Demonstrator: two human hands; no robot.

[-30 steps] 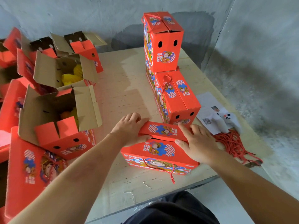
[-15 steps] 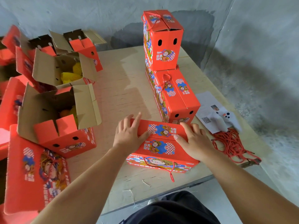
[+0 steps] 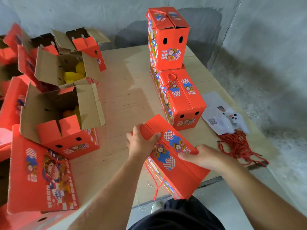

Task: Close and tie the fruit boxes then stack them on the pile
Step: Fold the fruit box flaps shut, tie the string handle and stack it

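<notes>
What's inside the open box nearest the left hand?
Inside the open box, an orange fruit and a yellow-wrapped one show between the raised flaps. The flaps and front wall hide anything deeper.

We see a closed red fruit box with cartoon prints, its top flaps shut, tilted and turned diagonally at the near edge of the counter, a red cord dangling from its side. Just beyond it stands the pile: one closed box lying on the counter and another stacked upright on its far end. To the left, open boxes show brown flaps and yellow-wrapped fruit.
</notes>
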